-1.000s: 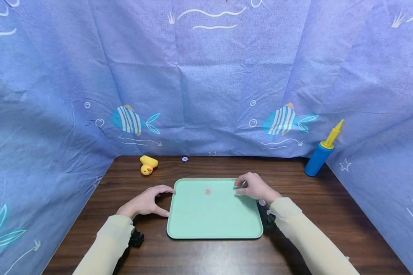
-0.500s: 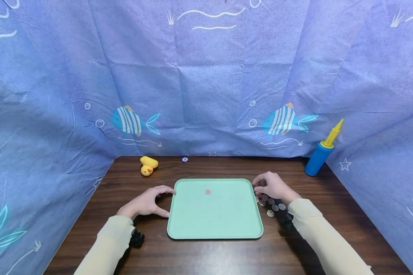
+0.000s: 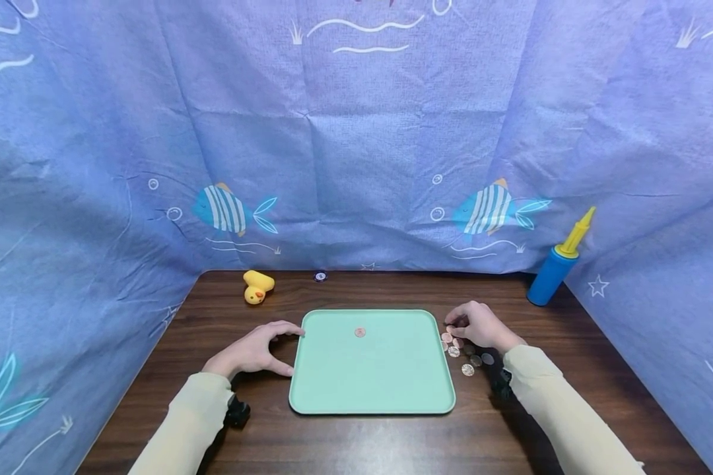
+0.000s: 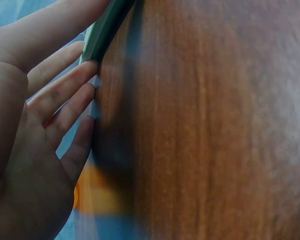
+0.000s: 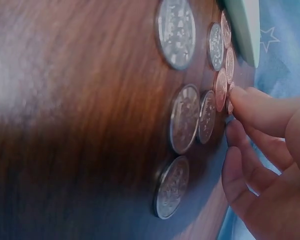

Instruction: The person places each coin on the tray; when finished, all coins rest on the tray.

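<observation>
A pale green tray (image 3: 372, 369) lies on the wooden table with one copper coin (image 3: 360, 332) near its far edge. My left hand (image 3: 254, 349) touches the tray's left edge, fingers and thumb extended and spread apart. Beside the tray's right edge, my right hand (image 3: 481, 326) has thumb and forefinger at a copper coin (image 5: 230, 100), pinching it low at the table. The thumb covers part of that coin, and the forefinger's contact is mostly hidden. Several copper and silver coins lie near this hand, among them a large silver coin (image 5: 177, 34) and another silver coin (image 3: 467, 370).
A yellow rubber duck (image 3: 258, 286) lies at the back left, and a small dark disc (image 3: 320, 276) sits at the back edge. At the back right stands a blue and yellow hand pump (image 3: 555, 267). Blue fish-print cloth (image 3: 362, 165) encloses the table.
My right hand has moved from above the tray's right side out to the coins on the table, then slightly further right. The left hand has stayed at the tray's edge.
</observation>
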A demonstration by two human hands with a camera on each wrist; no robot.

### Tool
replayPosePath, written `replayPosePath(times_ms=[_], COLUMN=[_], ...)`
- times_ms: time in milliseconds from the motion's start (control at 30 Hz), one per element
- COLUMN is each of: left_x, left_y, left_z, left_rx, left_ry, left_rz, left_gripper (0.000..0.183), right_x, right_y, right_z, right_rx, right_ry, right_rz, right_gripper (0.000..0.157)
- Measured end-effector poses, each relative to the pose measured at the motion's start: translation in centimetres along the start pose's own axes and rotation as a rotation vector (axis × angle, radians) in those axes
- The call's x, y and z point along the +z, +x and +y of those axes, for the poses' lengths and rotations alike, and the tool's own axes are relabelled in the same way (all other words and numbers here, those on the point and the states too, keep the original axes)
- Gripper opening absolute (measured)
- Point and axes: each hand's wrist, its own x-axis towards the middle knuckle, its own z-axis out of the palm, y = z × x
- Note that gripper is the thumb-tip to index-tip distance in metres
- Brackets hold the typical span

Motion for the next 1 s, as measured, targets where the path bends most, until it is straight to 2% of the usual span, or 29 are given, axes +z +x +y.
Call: replayPosePath(times_ms=[267,533,1000], left_x=[0.01,0.03,0.0], left_y=[-0.03,-0.03,0.02], left_z=[0.1,-0.01,-0.05], left_rx=[0.0,0.009,0.006], left_ry=[-0.012,-0.009,-0.014], left_rz=[0.001,0.004,0.0], left_gripper=[0.077,0.077,0.078], right_x=[0.05,0.07,0.05], right_y=[0.1,0.39,0.5], right_z=[-0.17,-0.4,-0.02], right_rx=[-0.013,0.016,-0.014], right_ry=[-0.013,-0.033,-0.083], right_rz=[0.016,-0.018,-0.038], right_gripper=[0.01,0.014,0.014])
